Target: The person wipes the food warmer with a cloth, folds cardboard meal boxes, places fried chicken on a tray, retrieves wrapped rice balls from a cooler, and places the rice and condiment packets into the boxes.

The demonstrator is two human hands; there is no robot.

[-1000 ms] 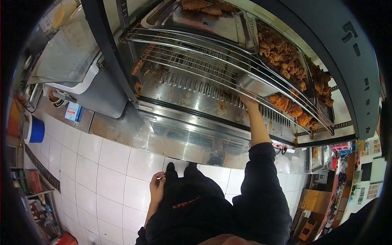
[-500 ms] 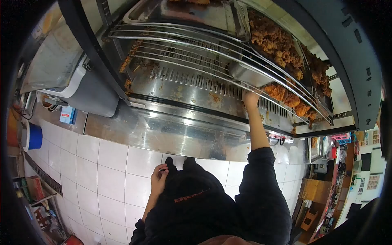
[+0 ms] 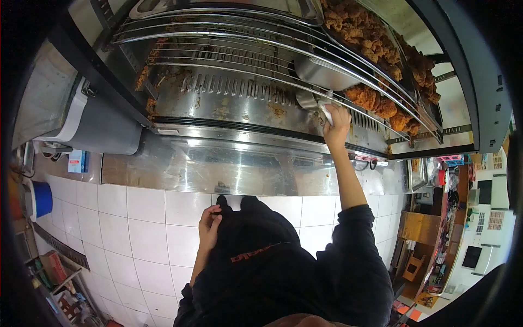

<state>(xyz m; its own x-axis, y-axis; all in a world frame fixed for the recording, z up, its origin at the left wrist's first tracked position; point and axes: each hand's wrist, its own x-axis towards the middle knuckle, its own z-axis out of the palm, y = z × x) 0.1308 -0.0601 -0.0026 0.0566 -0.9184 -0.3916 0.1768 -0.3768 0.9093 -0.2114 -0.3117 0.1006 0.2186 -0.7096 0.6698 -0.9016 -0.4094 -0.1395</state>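
My right hand (image 3: 338, 124) reaches under the wire rack (image 3: 239, 50) of the warming cabinet. Its fingers are closed around the pale handle of what looks like a small metal scoop (image 3: 306, 100), held low over the slotted metal floor (image 3: 218, 103). Just behind the scoop is a deep steel pan (image 3: 327, 75). Pieces of fried chicken (image 3: 376, 103) lie to the right of that pan. My left hand (image 3: 209, 220) hangs low in front of my dark clothing, fingers curled in toward the thumb; whether anything small is in them cannot be seen.
More fried chicken (image 3: 362, 32) is heaped on trays on the rack above. A steel ledge (image 3: 218, 169) runs along the cabinet's front. At left stands a grey bin (image 3: 114, 125) beside a blue-and-white box (image 3: 78, 162). A blue bucket (image 3: 42, 199) sits beyond the floor tiles.
My right hand has drawn back from beneath the rack's edge, and the scoop with its pale handle now shows in it. The view has shifted slightly. My left hand stays low.
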